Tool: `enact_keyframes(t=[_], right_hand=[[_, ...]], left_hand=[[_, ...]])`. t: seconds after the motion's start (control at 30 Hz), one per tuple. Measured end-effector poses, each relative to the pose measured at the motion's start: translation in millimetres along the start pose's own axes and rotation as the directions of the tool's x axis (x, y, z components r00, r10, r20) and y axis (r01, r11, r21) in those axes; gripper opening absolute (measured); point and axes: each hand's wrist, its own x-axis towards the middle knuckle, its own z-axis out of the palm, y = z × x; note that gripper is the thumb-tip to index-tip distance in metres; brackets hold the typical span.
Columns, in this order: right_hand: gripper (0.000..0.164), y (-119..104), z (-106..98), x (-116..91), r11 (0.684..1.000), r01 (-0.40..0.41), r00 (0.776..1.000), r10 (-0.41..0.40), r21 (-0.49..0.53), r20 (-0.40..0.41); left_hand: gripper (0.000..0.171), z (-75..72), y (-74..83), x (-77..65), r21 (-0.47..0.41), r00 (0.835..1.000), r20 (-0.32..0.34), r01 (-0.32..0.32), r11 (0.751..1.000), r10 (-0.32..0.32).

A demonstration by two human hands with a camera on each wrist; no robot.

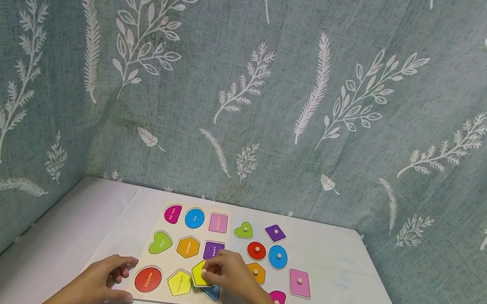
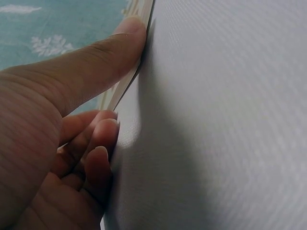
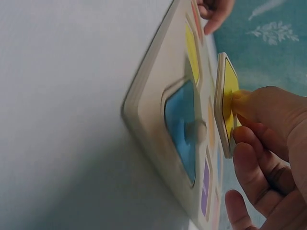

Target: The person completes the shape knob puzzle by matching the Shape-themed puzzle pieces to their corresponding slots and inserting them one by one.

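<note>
A wooden shape puzzle board (image 1: 169, 262) lies on the table. My right hand (image 1: 231, 273) pinches a yellow pentagon puzzle piece (image 1: 198, 270) by its knob, raised over the board's near right part. Seen from the right wrist, the pentagon piece (image 3: 229, 84) is tilted on edge, apart from the board. Left of it is the yellow pentagon recess (image 1: 179, 284). Below the held piece, a blue knobbed piece (image 3: 180, 117) sits in the board's near right corner. At the board's left edge rests my left hand (image 1: 98, 278), its thumb straight against the edge and its fingers loosely bent.
Right of the board lie loose knobbed pieces: a green heart (image 1: 243, 230), purple diamond (image 1: 276, 233), red circle (image 1: 257, 251), blue oval (image 1: 278, 258), orange hexagon (image 1: 258, 275), pink rectangle (image 1: 299, 284) and magenta piece (image 1: 278, 297). A leaf-patterned curtain (image 1: 249, 97) stands behind the white table (image 1: 358, 295).
</note>
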Motion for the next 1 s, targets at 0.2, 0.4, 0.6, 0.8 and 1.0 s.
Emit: enact_keyframes(t=[0.2, 0.4, 0.6, 0.8, 1.0], right_hand=[[0.004, -6.9, 7.7, 4.9, 0.998, 0.039, 0.999, -0.038, -0.045, 0.033], [0.004, -11.9, 18.3, 9.4, 0.988, 0.123, 0.991, -0.118, -0.097, 0.056], [0.004, -16.2, 27.8, 12.6, 0.971, 0.162, 0.985, -0.150, -0.175, 0.080], [0.007, -17.4, 34.1, 18.4, 0.950, 0.186, 0.981, -0.167, -0.250, 0.093], [0.007, -20.6, 36.6, 21.8, 0.942, 0.197, 0.979, -0.175, -0.271, 0.103]], left_hand=[[0.087, 0.4, -1.2, -1.4, -0.002, 1.000, -0.011, -0.004, 1.000, 0.004], [0.088, 0.3, -1.2, -0.8, 0.004, 1.000, -0.003, -0.008, 1.000, 0.008], [0.088, 0.3, -1.6, -1.2, -0.011, 1.000, 0.007, 0.001, 1.000, -0.001], [0.085, -2.4, -3.4, -0.5, 0.000, 0.999, 0.020, -0.047, 0.999, 0.047], [0.085, -1.1, 0.7, -2.6, 0.008, 1.000, 0.003, -0.024, 1.000, 0.024]])
